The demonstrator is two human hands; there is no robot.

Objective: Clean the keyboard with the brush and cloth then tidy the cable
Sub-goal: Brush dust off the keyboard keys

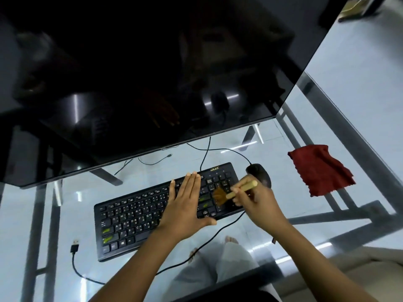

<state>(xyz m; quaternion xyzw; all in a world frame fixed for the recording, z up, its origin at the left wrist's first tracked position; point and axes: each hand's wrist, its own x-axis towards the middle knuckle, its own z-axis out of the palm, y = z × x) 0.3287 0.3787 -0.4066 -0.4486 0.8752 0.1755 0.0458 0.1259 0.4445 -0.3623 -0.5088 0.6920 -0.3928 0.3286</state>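
Note:
A black keyboard (pixel 135 216) lies slanted on the glass table. My left hand (pixel 185 203) rests flat on its middle keys, fingers together and stretched out. My right hand (pixel 255 199) grips a brush with a pale wooden handle (pixel 244 188); its brown bristles (pixel 219 195) touch the keys at the keyboard's right end. A red cloth (pixel 318 171) lies crumpled on the table to the right. The keyboard's black cable (pixel 76 267) runs along the near side and ends in a loose USB plug (pixel 74 247) at the left.
A large dark monitor (pixel 152 73) hangs over the far side of the glass table (pixel 283 140). A black mouse (pixel 259 173) sits just beyond my right hand, its wire curling under the monitor. My legs show through the glass.

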